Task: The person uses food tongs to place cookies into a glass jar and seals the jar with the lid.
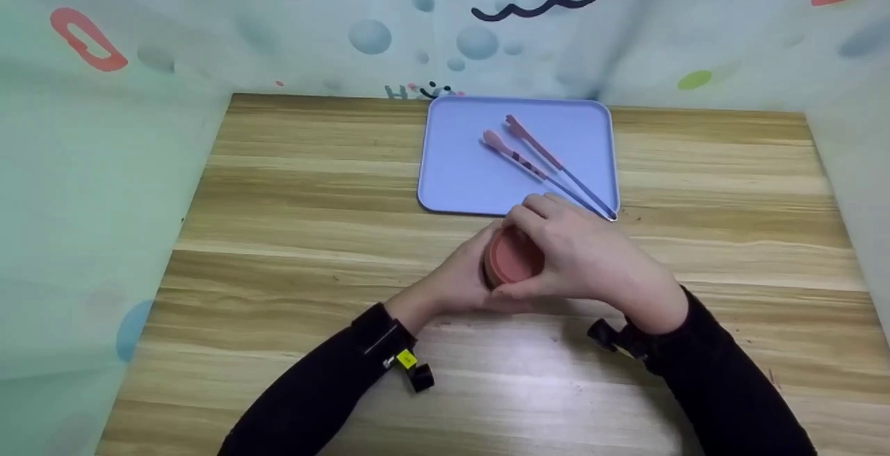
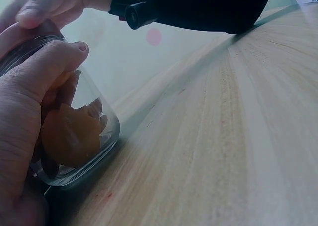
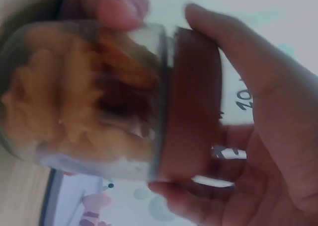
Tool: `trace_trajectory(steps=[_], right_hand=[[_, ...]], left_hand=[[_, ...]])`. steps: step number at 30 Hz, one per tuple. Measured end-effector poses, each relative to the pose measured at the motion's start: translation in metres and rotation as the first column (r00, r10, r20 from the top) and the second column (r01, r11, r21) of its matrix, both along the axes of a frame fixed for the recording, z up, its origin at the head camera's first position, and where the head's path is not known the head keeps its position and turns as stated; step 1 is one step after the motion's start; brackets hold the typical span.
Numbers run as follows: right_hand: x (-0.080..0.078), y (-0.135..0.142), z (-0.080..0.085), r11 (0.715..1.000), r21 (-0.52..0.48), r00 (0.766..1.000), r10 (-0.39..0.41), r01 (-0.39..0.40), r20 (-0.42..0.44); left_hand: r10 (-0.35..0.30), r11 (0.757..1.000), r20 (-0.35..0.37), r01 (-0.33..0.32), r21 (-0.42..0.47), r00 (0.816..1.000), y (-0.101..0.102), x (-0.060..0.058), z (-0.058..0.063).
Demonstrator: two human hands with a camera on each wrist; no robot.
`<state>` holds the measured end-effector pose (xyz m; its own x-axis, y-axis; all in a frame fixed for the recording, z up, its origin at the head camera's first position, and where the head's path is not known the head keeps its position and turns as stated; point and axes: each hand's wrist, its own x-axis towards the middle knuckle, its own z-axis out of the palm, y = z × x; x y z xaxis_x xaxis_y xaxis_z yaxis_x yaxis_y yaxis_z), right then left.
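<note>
A clear glass jar [image 3: 79,94] with orange-brown, cookie-like pieces [image 2: 72,135] inside is held over the table near its middle. My left hand [image 1: 464,272] wraps round the glass body, its thumb lying along the side in the left wrist view. On the jar's mouth is a reddish-brown lid [image 1: 514,256]. My right hand [image 1: 584,247] grips that lid from above and the right, thumb on one side and fingers on the other. A thin pale gap shows between lid and glass in the blurred right wrist view.
Behind the hands lies a lavender tray [image 1: 452,171] at the table's back edge. Tongs [image 1: 532,167] with pink arms rest on it, their joined metal end over the front right corner. Printed cloth walls [image 1: 417,39] stand behind and beside the wooden table [image 1: 278,247].
</note>
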<state>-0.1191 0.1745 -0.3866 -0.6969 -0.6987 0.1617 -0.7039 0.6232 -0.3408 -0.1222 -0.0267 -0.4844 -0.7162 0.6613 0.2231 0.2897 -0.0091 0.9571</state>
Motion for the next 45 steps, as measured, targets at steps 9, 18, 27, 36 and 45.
trace_trajectory(steps=[9,18,27,36,45], right_hand=[[0.006,-0.004,-0.003,0.994,0.049,0.994,-0.101,0.102,-0.031],[0.000,0.004,0.002,0.998,-0.007,0.998,0.062,-0.062,0.000],[-0.006,0.013,0.007,0.971,-0.058,0.971,0.235,-0.232,0.045],[-0.008,0.014,0.008,0.968,-0.049,0.966,0.248,-0.245,0.069],[-0.007,0.012,0.004,0.966,-0.054,0.964,0.257,-0.253,0.068]], left_hand=[[0.011,1.000,0.051,-0.011,-0.004,0.999,0.000,0.002,0.000],[0.036,0.999,0.010,-0.036,-0.030,0.999,-0.002,0.002,0.001],[0.004,1.000,0.054,-0.004,-0.008,0.999,-0.002,0.002,0.003],[0.006,1.000,0.089,-0.007,0.010,0.996,0.002,-0.004,-0.029],[-0.038,0.999,0.037,0.038,0.009,0.999,-0.002,-0.001,0.002]])
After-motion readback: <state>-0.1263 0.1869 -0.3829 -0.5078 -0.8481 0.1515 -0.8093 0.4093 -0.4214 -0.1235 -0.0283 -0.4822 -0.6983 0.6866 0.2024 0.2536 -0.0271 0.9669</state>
